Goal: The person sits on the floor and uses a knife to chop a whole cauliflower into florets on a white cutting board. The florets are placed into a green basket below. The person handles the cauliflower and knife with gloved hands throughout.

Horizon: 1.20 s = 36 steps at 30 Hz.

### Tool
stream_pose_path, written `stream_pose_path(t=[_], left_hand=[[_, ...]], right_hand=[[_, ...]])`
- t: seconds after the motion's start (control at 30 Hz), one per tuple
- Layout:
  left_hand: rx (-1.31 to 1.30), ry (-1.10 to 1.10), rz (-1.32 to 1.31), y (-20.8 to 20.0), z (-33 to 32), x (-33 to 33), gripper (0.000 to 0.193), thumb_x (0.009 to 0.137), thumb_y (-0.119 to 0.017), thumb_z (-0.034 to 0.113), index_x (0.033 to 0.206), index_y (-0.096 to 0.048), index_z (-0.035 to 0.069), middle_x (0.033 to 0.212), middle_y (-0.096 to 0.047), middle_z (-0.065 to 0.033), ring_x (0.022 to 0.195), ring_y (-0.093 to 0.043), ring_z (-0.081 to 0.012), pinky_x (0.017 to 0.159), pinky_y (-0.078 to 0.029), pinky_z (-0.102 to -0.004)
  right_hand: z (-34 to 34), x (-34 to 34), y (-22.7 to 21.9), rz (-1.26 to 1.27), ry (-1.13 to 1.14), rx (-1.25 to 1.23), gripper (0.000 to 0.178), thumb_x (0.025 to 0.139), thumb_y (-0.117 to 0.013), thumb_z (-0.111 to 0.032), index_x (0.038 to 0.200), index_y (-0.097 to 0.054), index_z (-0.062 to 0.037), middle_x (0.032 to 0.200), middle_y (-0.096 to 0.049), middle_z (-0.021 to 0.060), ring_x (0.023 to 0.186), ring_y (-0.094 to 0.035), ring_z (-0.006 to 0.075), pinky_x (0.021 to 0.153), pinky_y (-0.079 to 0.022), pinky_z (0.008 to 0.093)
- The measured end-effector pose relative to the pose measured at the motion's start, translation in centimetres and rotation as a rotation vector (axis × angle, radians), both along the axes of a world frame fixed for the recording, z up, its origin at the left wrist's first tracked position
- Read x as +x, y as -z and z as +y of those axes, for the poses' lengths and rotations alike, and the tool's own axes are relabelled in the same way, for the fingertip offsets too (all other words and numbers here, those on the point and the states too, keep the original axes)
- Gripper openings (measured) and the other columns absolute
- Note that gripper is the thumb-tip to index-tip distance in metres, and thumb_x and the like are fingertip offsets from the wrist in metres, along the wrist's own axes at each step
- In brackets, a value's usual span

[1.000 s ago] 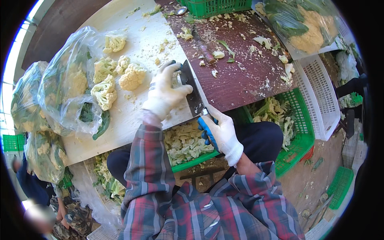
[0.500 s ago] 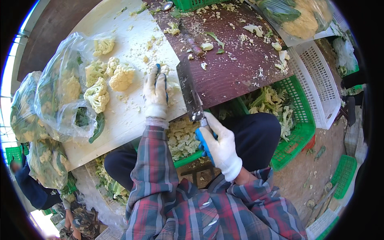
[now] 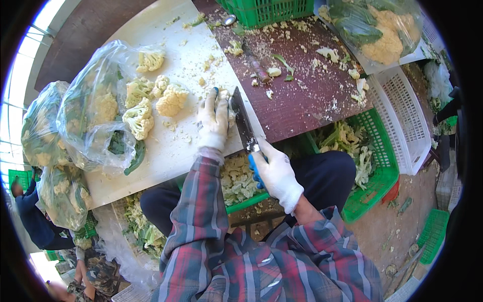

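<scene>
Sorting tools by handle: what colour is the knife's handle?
Blue, seen in the head view, where the right hand grips the knife handle.

Near edge of white board (image 3: 166,151): bare strip between left hand (image 3: 213,121) and plastic bag (image 3: 95,121); a hand can pass here.
Left of the hand: loose cauliflower florets (image 3: 151,103) lie close together, blocking the board's middle.
Right of the hand: knife (image 3: 243,123) blade stands just beside the gloved fingers (image 3: 215,98), held by right hand (image 3: 275,173); no gap between.
Far board: mostly open, only small crumbs.
Brown desk (image 3: 312,95): scattered scraps, a second knife (image 3: 256,65) lying flat; open patches between them.
Desk's far edge: green crate (image 3: 266,10) and bagged cauliflower (image 3: 377,30) close it off.
Below desk edge: green basket (image 3: 372,181) and white basket (image 3: 402,121) crowd the right side.
</scene>
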<state>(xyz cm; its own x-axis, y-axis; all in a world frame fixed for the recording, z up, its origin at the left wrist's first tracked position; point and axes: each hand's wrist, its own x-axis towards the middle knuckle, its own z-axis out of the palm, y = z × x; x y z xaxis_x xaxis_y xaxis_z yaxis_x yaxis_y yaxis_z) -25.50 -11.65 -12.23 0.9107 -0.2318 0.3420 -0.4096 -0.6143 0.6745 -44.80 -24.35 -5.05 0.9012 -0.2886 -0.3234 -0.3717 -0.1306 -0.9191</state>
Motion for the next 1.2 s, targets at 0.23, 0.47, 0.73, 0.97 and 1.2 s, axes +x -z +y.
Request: stream_pose_path(t=[0.23, 0.47, 0.73, 0.97, 1.2], left_hand=[[0.293, 0.175, -0.265, -0.9, 2.2, -3.7, 0.076, 0.079, -0.086, 0.022, 0.150, -0.060, 0.024, 0.157, -0.054, -0.0201, 0.135, -0.057, -0.0452, 0.112, -0.050, -0.0527], [0.550, -0.160, -0.199, -2.8, 5.3, 3.1, 0.076, 0.082, -0.086, 0.031, 0.153, -0.058, 0.029, 0.162, -0.049, -0.0163, 0.136, -0.052, -0.0407, 0.116, -0.041, -0.0573], [0.332, -0.609, 0.120, -6.9, 6.0, 8.4, 0.100, 0.078, -0.086, 0.056, 0.162, -0.046, 0.018, 0.164, -0.040, -0.0246, 0.151, -0.038, -0.0444, 0.125, -0.034, -0.0516], [0.302, -0.325, 0.114, -3.1, 11.4, 15.7, 0.092, 0.074, -0.094, 0.021, 0.154, -0.050, 0.013, 0.145, -0.059, -0.0199, 0.121, -0.065, -0.0285, 0.101, -0.056, -0.0394], [-0.757, -0.215, 0.171, -9.7, 11.1, 7.8, 0.076, 0.086, -0.083, -0.002, 0.152, -0.047, 0.007, 0.129, -0.066, -0.0141, 0.103, -0.070, -0.0193, 0.084, -0.061, -0.0313]], right_hand=[[-4.4, 0.8, -1.8, -0.056, 0.149, 0.174, 0.026, 0.109, -0.059, -0.023, 0.128, -0.069, -0.0069, 0.075, -0.058, -0.0015, 0.063, -0.051, 0.0056, 0.056, -0.046, 0.0276], [-4.5, 3.0, -3.3, -0.091, 0.211, 0.302, 0.037, 0.106, -0.063, -0.018, 0.141, -0.065, -0.0065, 0.079, -0.060, -0.0045, 0.060, -0.050, 0.0027, 0.051, -0.045, 0.0230], [-5.2, 2.9, -2.3, -0.037, 0.203, 0.367, 0.042, 0.103, -0.064, -0.014, 0.145, -0.063, -0.0068, 0.081, -0.059, -0.0049, 0.060, -0.050, 0.0027, 0.049, -0.046, 0.0219], [-4.6, 2.8, -2.8, -0.058, 0.162, 0.377, 0.040, 0.104, -0.064, -0.014, 0.143, -0.064, -0.0065, 0.078, -0.056, -0.0056, 0.061, -0.047, 0.0023, 0.051, -0.045, 0.0225], [-5.0, 2.2, -1.4, -0.198, 0.078, 0.248, 0.041, 0.103, -0.065, -0.012, 0.143, -0.063, -0.0041, 0.080, -0.060, -0.0035, 0.065, -0.051, 0.0036, 0.056, -0.048, 0.0239]])
